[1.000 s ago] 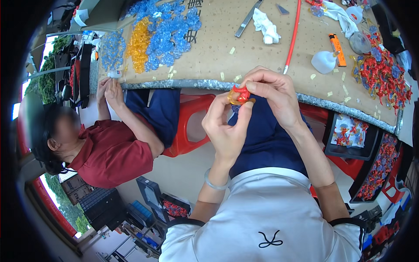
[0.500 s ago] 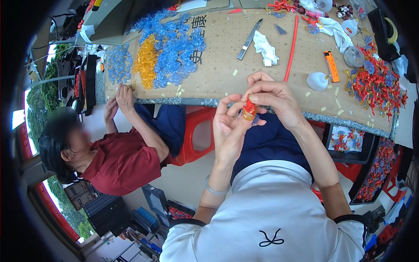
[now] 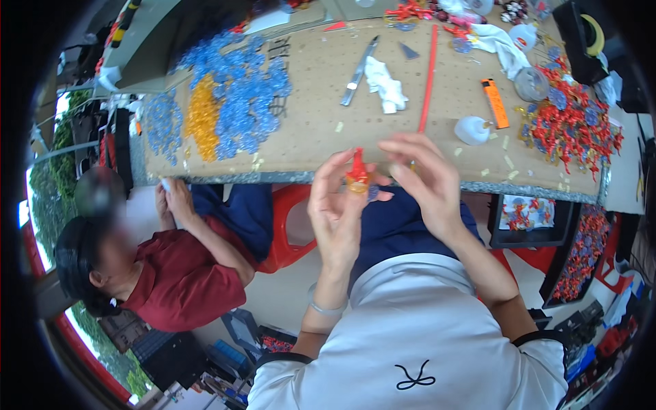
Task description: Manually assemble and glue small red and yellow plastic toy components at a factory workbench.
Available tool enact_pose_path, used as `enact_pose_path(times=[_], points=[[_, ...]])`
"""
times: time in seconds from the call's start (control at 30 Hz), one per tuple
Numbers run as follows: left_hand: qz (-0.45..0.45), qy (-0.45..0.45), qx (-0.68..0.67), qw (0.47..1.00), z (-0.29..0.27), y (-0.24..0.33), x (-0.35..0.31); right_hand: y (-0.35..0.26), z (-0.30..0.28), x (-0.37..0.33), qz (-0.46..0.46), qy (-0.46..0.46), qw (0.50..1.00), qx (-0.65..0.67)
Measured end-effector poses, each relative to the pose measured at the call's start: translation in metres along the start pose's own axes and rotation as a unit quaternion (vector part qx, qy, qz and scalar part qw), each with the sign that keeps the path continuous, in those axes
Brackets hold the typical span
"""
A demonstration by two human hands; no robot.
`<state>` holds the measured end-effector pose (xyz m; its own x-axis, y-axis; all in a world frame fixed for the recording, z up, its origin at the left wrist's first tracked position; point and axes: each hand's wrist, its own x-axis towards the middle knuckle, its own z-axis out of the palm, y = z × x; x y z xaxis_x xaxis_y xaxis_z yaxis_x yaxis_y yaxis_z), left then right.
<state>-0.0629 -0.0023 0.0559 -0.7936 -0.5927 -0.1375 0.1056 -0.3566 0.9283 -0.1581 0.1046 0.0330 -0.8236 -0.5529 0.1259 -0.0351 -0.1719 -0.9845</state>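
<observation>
My left hand (image 3: 335, 215) pinches a small translucent plastic ornament (image 3: 357, 174) between thumb and fingers, just off the table's front edge. The ornament has a red upper part, an amber middle and a bluish piece low on its right side. My right hand (image 3: 432, 188) is raised to the right of it, apart from it, with fingers spread and nothing visible in them. Beyond the right hand, a white squeeze bottle with a narrow nozzle (image 3: 471, 130) lies on the table.
Blue pieces (image 3: 249, 102) and amber pieces (image 3: 203, 119) lie heaped at left, red assembled pieces (image 3: 570, 116) at right. Between them are a knife (image 3: 360, 72), crumpled white cloth (image 3: 386, 85), red rod (image 3: 428, 78) and orange packet (image 3: 495, 102). A co-worker in maroon (image 3: 181, 280) sits at left.
My right hand has let go of the ornament and drawn away to the right, its fingers opening. The left hand keeps hold of the ornament, whose red part now stands up uncovered. The whole view has shifted slightly.
</observation>
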Motion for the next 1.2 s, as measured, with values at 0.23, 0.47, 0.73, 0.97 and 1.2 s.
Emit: enact_pose_path(times=[0.23, 0.47, 0.73, 0.97, 1.2], points=[[-0.054, -0.019, -0.017, 0.998, 0.009, -0.015, 0.01, 0.018, -0.069, -0.024, -0.101, 0.259, 0.913, -0.299], [-0.012, -0.02, -0.009, 1.0, 0.018, -0.017, 0.013, 0.032, -0.072, 0.0, -0.074, 0.188, 0.914, -0.35], [0.03, -0.031, -0.032, 0.999, 0.011, -0.015, 0.014, -0.005, -0.062, -0.019, -0.04, 0.005, 0.971, -0.237], [0.049, -0.064, -0.046, 0.996, 0.007, -0.008, 0.017, -0.014, -0.062, -0.03, -0.078, 0.009, 0.976, -0.201], [0.014, -0.064, -0.074, 0.995, 0.001, -0.004, 0.015, -0.029, -0.052, -0.023, -0.148, 0.001, 0.963, -0.227]])
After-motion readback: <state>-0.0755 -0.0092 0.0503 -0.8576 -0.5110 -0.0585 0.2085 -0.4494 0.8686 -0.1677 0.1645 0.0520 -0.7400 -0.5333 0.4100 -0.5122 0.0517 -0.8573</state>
